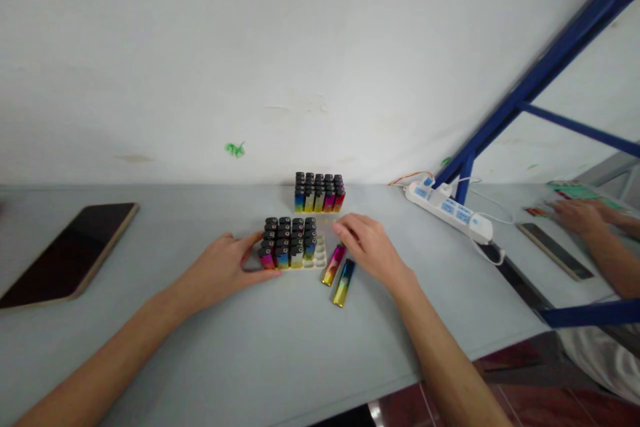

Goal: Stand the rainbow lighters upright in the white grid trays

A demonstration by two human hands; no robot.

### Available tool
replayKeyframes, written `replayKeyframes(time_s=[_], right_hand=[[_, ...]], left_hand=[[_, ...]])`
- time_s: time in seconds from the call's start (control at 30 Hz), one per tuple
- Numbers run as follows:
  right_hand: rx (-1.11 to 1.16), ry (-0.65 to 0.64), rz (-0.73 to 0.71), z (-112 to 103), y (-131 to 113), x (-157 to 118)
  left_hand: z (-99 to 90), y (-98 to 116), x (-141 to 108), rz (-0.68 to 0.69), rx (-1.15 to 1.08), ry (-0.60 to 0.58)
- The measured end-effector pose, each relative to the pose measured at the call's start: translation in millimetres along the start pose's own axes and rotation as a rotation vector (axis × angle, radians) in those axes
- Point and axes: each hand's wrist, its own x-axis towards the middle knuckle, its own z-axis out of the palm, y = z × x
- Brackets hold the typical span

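A white slotted tray [321, 259] stands in front of me, with rows of black-topped, shiny multicoloured lighters [283, 255] upright in it. Bare slots show along its right side. My left hand [227, 267] grips the tray's left end, the thumb along the front edge and the fingers around the side. To the right of the tray, my right hand [369, 247] hovers low with curled fingers; whatever is between the fingertips is hidden. Just below it lie a pink-and-gold lighter [333, 265] and a blue-and-yellow lighter [344, 283], their upper ends close to the hand.
A second group of upright lighters [320, 199] stands behind, near the wall. On the left lies a dark-screened tablet [75, 250]. A white power strip [450, 210] with cables sits at right by a blue metal frame [500, 120]. Beyond the frame are another person's hands [583, 217] and a phone [555, 251].
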Motion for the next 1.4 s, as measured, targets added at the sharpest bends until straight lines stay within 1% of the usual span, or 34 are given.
replayKeyframes(time_s=[0.07,0.1,0.13,0.23,0.3,0.37,0.43,0.5,0.63,0.7,0.77,0.83,0.87,0.93,1.0,1.07,1.13,1.2,1.3,1.33,1.4], right_hand=[[-0.071,0.089,0.035,-7.2,18.8,-1.9],[-0.096,0.105,0.048,-10.1,29.4,-3.7],[-0.104,0.095,0.065,-12.6,39.9,-6.0],[-0.029,-0.039,0.120,-19.1,65.5,-13.6],[0.015,-0.116,0.138,-23.0,74.3,-17.1],[0.008,-0.137,0.154,-25.9,77.0,-18.6],[-0.010,-0.123,0.188,-27.3,75.6,-18.7],[0.015,-0.079,0.234,-27.6,72.4,-18.4],[0.142,0.086,0.286,-25.4,64.0,-14.7],[0.257,0.205,0.285,-20.9,59.1,-9.8],[0.440,0.319,0.294,-13.5,53.3,-3.1],[0.627,0.372,0.316,-3.7,45.9,3.8],[0.709,0.367,0.325,1.5,41.4,6.7],[0.880,0.315,0.328,12.1,31.0,11.0],[1.051,0.233,0.326,21.5,19.1,12.9],[1.152,0.139,0.345,28.9,7.1,13.1],[1.111,0.083,0.367,33.8,-3.6,12.2],[0.915,0.121,0.336,36.5,-11.8,10.7],[0.520,0.215,0.247,38.6,-19.8,7.8],[0.427,0.223,0.243,39.3,-21.5,7.0],[0.330,0.220,0.275,41.2,-23.7,5.9]], left_hand=[[1.0,-1.4,0.8,0.003,0.003,-0.001],[1.7,-2.4,1.1,0.005,0.007,-0.005],[2.5,-3.5,1.3,0.007,0.015,-0.011],[4.7,-6.1,0.9,0.008,0.046,-0.025],[5.5,-6.8,0.4,0.008,0.065,-0.024],[5.4,-6.5,0.1,0.013,0.072,-0.023],[4.2,-5.2,0.1,0.019,0.067,-0.026],[2.4,-3.3,0.4,0.021,0.056,-0.025],[-0.5,-0.6,0.9,0.009,0.023,-0.009],[-0.3,-1.2,1.0,0.000,0.015,-0.001],[0.9,-3.4,1.3,-0.009,0.020,0.001],[2.6,-6.5,1.7,-0.015,0.028,-0.003],[3.5,-7.9,1.9,-0.017,0.033,-0.004],[4.9,-10.2,2.2,-0.018,0.043,-0.005],[5.9,-11.2,2.2,-0.014,0.048,0.001],[6.2,-11.3,1.8,-0.003,0.047,0.010],[5.9,-10.8,1.2,0.016,0.038,0.019],[5.4,-9.9,0.6,0.028,0.027,0.028],[4.5,-7.7,0.4,0.014,0.013,0.029],[4.1,-6.7,0.4,0.006,0.010,0.029],[3.1,-4.5,0.5,-0.005,0.004,0.027]])
